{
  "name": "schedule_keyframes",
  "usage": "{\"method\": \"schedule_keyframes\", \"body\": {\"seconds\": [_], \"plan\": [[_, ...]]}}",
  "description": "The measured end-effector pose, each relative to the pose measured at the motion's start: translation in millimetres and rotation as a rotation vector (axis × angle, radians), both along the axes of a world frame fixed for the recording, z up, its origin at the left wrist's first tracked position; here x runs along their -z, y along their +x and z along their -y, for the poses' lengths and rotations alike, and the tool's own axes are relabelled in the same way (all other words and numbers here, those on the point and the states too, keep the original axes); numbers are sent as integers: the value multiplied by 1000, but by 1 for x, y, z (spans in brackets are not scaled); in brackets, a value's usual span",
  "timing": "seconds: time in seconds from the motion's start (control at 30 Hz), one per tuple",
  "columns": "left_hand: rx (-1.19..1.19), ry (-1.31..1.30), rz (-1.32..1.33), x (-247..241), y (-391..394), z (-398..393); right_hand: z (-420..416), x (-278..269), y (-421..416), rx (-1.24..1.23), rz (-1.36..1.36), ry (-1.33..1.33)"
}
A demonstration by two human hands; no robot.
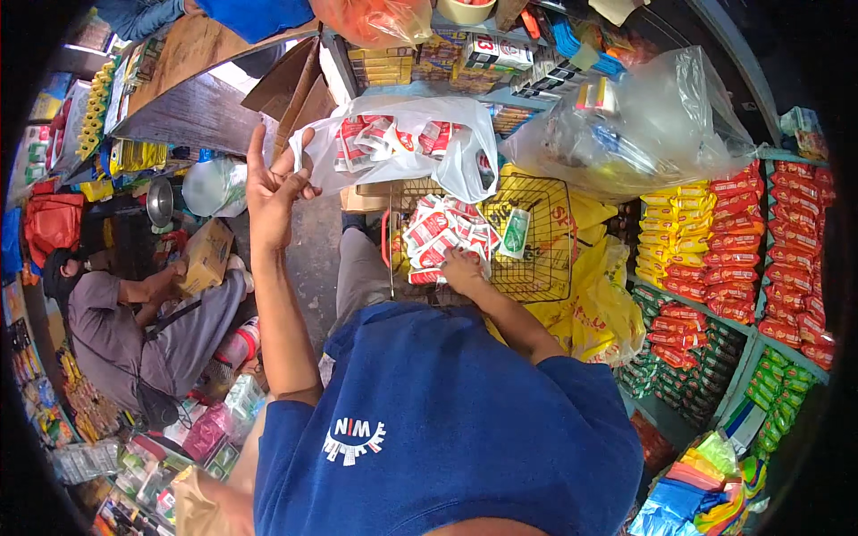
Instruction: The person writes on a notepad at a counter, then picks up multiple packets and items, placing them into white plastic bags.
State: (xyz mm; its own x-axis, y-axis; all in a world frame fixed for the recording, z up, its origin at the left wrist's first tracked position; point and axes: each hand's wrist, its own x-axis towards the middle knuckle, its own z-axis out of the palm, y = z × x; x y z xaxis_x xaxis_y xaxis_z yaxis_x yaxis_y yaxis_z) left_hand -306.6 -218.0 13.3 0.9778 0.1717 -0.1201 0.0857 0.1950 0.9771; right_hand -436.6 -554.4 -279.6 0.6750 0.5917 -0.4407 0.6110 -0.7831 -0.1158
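My left hand (278,174) is raised and pinches the handle of a translucent white plastic bag (395,171) that holds several red-and-white packets (369,137). Below the bag stands a black wire basket (543,275) with a red handle. More red-and-white packets (432,231) lie heaped in its left part, and a green-and-white packet (515,233) lies apart from them towards the right. My right hand (464,269) reaches into the basket and touches the heap; its fingertips are partly hidden among the packets.
A person (127,335) at the left holds a cardboard box (206,254). Yellow plastic bags (596,315) lie under and beside the basket. A large clear bag (630,134) bulges at the upper right, above shelves of red packets (734,234). An opened carton (301,100) stands behind my left hand.
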Motion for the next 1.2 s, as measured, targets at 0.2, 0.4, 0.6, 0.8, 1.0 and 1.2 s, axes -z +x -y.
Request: {"method": "schedule_keyframes", "body": {"seconds": [0.2, 0.4, 0.6, 0.8, 1.0, 1.2], "plan": [[35, -14, 36, -5, 4, 5, -10, 7, 11, -68, -284, 134], [109, -24, 99, 4, 1, 3, 33, -97, 55, 68, -493, 347], [146, -36, 121, 14, -9, 5, 7, -257, 152, 549, -995, 994], [156, 75, 168, 7, -6, 14, -77, -204, 267, 899, -1335, 1045], [123, 48, 128, 6, -1, 20, -117, -172, 260, 397, -14, 614], [83, -60, 126, 8, -5, 14, -58, -190, 127, 490, 212, 1286]]}}
